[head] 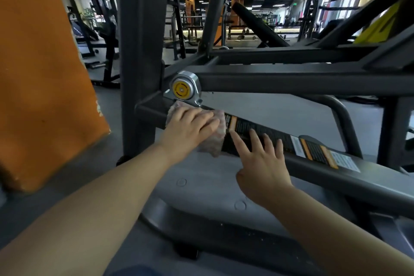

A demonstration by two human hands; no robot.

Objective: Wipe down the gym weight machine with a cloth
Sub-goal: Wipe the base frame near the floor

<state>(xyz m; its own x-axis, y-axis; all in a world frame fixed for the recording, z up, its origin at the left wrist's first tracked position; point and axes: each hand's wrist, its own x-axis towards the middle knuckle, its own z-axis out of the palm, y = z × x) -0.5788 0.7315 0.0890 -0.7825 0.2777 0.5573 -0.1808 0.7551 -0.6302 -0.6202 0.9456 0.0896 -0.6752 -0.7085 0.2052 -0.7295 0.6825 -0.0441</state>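
Note:
A pinkish cloth (pixel 218 139) lies on the slanted dark grey frame bar (pixel 369 184) of the weight machine, just below a silver pivot with a yellow cap (pixel 182 90). My left hand (pixel 190 129) presses flat on the cloth with straight fingers. My right hand (pixel 261 163) rests beside it, fingers spread and fingertips on the black and orange warning label (pixel 264 131) on the same bar.
A thick grey upright post (pixel 139 51) stands behind my left hand. An orange pad (pixel 38 74) fills the left side. A horizontal beam (pixel 302 80) crosses above the bar. A curved tube (pixel 345 114) rises at right. Grey floor and other gym equipment lie beyond.

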